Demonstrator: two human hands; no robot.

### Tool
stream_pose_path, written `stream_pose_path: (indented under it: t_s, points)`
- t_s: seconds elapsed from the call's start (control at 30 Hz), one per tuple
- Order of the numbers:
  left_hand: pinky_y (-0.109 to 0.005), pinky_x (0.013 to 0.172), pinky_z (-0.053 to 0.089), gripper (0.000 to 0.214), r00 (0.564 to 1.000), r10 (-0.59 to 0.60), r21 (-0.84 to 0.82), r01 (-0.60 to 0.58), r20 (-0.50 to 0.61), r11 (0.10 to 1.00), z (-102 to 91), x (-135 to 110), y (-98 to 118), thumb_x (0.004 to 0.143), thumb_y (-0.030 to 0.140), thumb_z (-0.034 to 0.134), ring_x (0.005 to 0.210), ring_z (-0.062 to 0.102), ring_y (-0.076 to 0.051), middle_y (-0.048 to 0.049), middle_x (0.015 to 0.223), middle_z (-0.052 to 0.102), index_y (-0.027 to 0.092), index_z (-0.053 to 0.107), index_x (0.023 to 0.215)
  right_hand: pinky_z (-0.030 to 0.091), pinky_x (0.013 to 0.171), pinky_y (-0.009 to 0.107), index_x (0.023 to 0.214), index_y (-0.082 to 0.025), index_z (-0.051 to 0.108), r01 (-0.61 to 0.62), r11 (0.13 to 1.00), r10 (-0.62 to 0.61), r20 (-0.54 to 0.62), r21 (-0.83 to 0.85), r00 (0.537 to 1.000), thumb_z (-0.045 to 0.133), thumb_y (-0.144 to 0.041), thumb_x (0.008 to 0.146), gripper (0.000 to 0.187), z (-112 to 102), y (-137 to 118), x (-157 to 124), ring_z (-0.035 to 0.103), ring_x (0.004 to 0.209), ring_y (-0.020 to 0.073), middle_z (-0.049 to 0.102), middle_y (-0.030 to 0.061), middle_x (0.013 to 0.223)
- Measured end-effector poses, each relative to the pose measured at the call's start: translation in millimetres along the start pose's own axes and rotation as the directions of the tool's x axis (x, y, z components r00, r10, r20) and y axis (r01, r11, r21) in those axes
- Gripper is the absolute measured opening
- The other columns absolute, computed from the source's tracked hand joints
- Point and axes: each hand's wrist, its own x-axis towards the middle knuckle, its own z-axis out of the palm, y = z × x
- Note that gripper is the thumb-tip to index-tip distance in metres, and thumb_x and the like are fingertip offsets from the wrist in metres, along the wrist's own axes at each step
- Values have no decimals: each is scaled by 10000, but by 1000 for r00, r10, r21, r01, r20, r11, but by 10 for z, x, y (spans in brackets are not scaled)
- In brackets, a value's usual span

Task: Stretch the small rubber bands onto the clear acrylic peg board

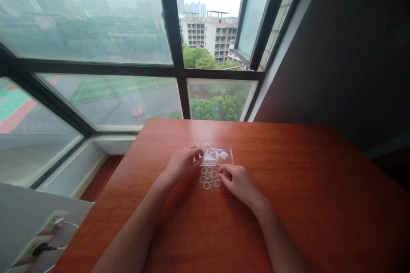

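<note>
The loose rings (pixel 208 174) lie flat on the counter (pixel 218 230) in a small cluster, some overlapping and some side by side. They sit nearer its far edge than the near one, and closer to the far left corner than to the far right. Spread one layer or so deep between the hands, they are probably laid that way so a fingertip can reach single rings.

Just beyond the cluster, toward the far edge, stands a clear box (pixel 217 158), opened out into two halves side by side. A few more rings (pixel 207 145) show at the left half's far left corner. Lying open and close to the cluster, the box seems placed to put both groups within easy reach.

The left hand (pixel 184 162) is at the box's left edge, thumb and fingers bent around a small gap; I cannot tell whether a ring is caught in that grip. Perhaps it also steadies the box. The right hand (pixel 237 179) rests at the right side of the cluster, its fingers curled in. A ring lies right at those fingertips, but whether the grip pinches it or only touches it cannot be made out.

Past the far edge is the window frame (pixel 180 72).
</note>
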Motion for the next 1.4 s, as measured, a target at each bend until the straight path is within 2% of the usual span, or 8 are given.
stream_pose_path:
  t_s: [0.37,0.53,0.73,0.97,1.2,1.4]
  points:
    - [-221,607,362,132,1000,8,64,-7,-20,998,-89,-24,-5,853,246,527,676,563,-127,-10,841,664,209,652,869,374,620,220,851,-237,686,0,1000,1,43,-22,999,559,-246,838,128,-13,3,-25,587,646,130,670,-19,714]
    - [-220,599,356,126,1000,22,59,-21,-16,998,-121,-34,27,852,244,527,671,557,-124,-4,834,659,214,648,866,344,594,207,928,-264,699,44,999,-44,114,6,993,590,-241,813,160,-10,-25,-53,561,610,109,648,-41,681]
    - [-221,587,348,113,999,33,26,-32,-23,999,-138,-39,65,843,244,540,644,543,-119,-5,818,652,210,648,835,302,571,202,833,-258,695,43,998,-34,165,-53,986,584,-216,800,124,-22,-67,-62,540,604,101,640,-43,665]
    - [-210,575,328,111,995,102,8,-102,-6,995,-118,-52,128,834,194,535,628,520,-106,-1,788,641,197,616,758,295,595,209,818,-244,674,43,992,-23,165,-115,986,554,-212,829,124,2,-77,-53,569,656,110,683,-26,740]
    - [-201,563,320,122,991,130,-28,-129,35,991,-107,-61,213,840,186,524,624,508,-99,-6,798,639,189,618,762,277,591,224,790,-232,644,42,982,-15,146,-184,989,554,-228,841,103,48,-82,-40,605,703,129,704,-15,781]
    - [-193,567,329,121,987,140,-156,-127,79,980,-84,-72,277,849,204,541,620,509,-94,1,763,645,196,662,844,298,588,216,820,-239,644,35,993,-26,84,-111,996,570,-233,836,76,60,-63,-35,586,652,116,691,-34,751]
